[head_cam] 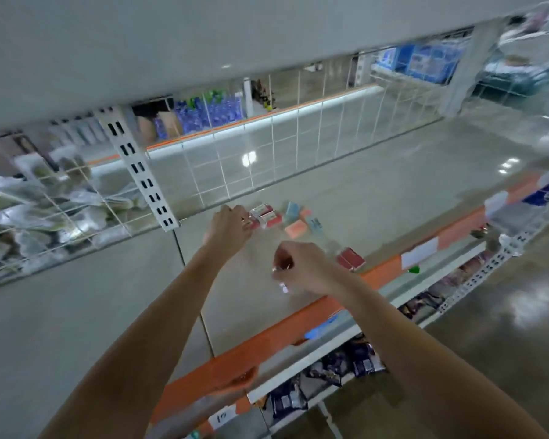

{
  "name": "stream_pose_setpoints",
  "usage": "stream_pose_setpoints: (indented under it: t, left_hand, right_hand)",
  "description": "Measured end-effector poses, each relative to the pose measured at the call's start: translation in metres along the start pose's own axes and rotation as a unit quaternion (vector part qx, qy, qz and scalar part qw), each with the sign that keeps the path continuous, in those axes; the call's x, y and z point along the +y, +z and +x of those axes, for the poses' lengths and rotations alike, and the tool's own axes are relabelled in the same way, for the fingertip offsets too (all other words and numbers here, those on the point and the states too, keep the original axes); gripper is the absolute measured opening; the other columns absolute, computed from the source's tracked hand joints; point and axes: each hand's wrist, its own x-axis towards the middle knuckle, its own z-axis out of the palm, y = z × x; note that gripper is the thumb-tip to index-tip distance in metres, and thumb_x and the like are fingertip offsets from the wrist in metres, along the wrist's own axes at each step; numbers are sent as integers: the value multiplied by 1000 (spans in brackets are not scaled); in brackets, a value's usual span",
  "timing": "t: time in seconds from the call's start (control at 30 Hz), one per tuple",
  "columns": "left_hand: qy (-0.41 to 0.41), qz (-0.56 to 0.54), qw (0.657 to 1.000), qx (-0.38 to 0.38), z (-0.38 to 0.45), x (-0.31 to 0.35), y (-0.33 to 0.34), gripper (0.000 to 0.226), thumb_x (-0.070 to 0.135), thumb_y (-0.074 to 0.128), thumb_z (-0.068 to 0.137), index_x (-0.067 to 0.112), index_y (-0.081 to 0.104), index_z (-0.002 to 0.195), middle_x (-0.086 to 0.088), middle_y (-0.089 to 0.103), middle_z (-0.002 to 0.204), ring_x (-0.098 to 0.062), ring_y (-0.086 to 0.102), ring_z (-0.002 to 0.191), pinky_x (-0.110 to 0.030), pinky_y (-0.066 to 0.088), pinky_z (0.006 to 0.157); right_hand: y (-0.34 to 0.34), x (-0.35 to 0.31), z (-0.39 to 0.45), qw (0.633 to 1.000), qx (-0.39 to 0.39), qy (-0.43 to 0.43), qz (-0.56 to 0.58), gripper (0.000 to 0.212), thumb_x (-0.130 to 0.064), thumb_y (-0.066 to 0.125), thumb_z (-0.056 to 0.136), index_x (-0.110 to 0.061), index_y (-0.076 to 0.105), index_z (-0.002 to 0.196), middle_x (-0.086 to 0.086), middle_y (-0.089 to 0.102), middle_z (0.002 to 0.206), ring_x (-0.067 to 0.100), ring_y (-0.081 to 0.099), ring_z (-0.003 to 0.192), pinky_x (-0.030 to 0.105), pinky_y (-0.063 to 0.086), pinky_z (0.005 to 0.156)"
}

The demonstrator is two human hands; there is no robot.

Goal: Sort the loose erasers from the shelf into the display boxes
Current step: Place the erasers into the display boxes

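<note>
Head view: left hand [229, 228] fingers touch red erasers [265, 216] on shelf [377, 198]; right hand [301, 269] nearby, curled, grip indeterminate through blur.

The shelf [377, 198] lies bare to the right of the erasers [286, 218], open from the front. A wire grid [235, 166] closes the back, and the upper shelf [171, 52] hangs low overhead.

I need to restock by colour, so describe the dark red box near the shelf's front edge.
The dark red box is small, flat and rectangular, apparently card, with a paler side edge. It lies flat on the grey shelf just behind the orange front strip, right of the right hand, which does not touch it. Blur hides any print.
</note>
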Motion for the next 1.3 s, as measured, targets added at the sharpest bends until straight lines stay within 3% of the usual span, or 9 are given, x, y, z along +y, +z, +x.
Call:
stream_pose_setpoints:
  t: [0.17, 0.3, 0.47, 0.57, 0.7, 0.87, 1.07, 1.17, 1.3]
  left_hand:
    - [-13, -56, 998, -7, -32, 4, -9, 40, 22, 68, 84, 4, 58, 119, -16, 61, 110, -30, 56, 101, -31, 41, 85]
    - [-29, -66, 997, -7, -69, -13, -23, 32, 22, 69, 83, 8, 64, 111, -12, 58, 105, -25, 56, 95, -20, 36, 77]
    - [-38, -82, 994, 68, -135, -50, -50, 26, 12, 68, 83, 10, 65, 109, -6, 63, 102, -16, 57, 88, -16, 35, 71]
    - [-74, -80, 987, 114, -181, -77, -68, 28, 12, 69, 81, 13, 65, 109, -4, 64, 103, -11, 52, 85, -17, 34, 72]
    - [-130, -70, 978, 145, -253, -123, -93, 29, 10, 70, 79, 14, 66, 108, -5, 65, 103, -20, 59, 91, -21, 40, 77]
    - [-184, -28, 965, 187, -362, -193, -131, 29, 9, 72, 76, 13, 68, 105, -6, 66, 97, -24, 60, 85, -13, 28, 68]
    - [-214, -20, 954, 208, -478, -279, -181, 31, 9, 72, 73, 9, 69, 105, -13, 66, 97, -32, 62, 90, -35, 48, 80]
    - [-240, -2, 945, 223, -517, -319, -204, 33, 7, 72, 75, 9, 68, 108, -12, 65, 102, -30, 60, 95, -27, 40, 82]
    - [-258, 12, 939, 228, -544, -368, -222, 33, 16, 71, 79, 18, 66, 112, -4, 64, 112, -23, 58, 101, -27, 41, 82]
  right_hand:
    - [-7, 8, 15, 988, -27, -12, 154, 18, -20, 73, 80, -13, 61, 91, -1, 63, 72, 16, 61, 64, 30, 52, 65]
    - [3, -3, 21, 964, -43, -24, 260, 6, -9, 69, 83, -9, 64, 86, 4, 66, 72, 14, 64, 63, 26, 57, 63]
    - [33, -40, 23, 926, -41, -27, 374, 10, -3, 66, 83, -12, 67, 81, 2, 66, 72, 13, 66, 62, 21, 56, 63]
    - [59, -75, 17, 902, -79, -16, 424, 7, -1, 66, 82, -3, 66, 89, 8, 66, 80, 17, 67, 68, 18, 56, 65]
    - [108, -132, -1, 899, -159, -37, 406, 26, 8, 67, 78, -1, 64, 102, 8, 67, 87, 10, 66, 72, 16, 55, 70]
    - [191, -222, -43, 900, -207, -94, 372, 23, 13, 62, 79, -3, 63, 96, 11, 64, 78, 3, 63, 53, 13, 55, 62]
    - [290, -335, -90, 908, -181, -173, 337, 18, -1, 64, 84, -5, 64, 101, 10, 66, 81, 18, 64, 68, 28, 59, 67]
    - [325, -385, -102, 917, -162, -211, 298, 16, -7, 65, 85, -16, 64, 97, 10, 68, 85, 23, 66, 75, 36, 58, 73]
    - [360, -432, -99, 935, -106, -277, 196, 14, -13, 65, 85, -19, 66, 98, -6, 65, 84, 13, 62, 77, 20, 47, 73]
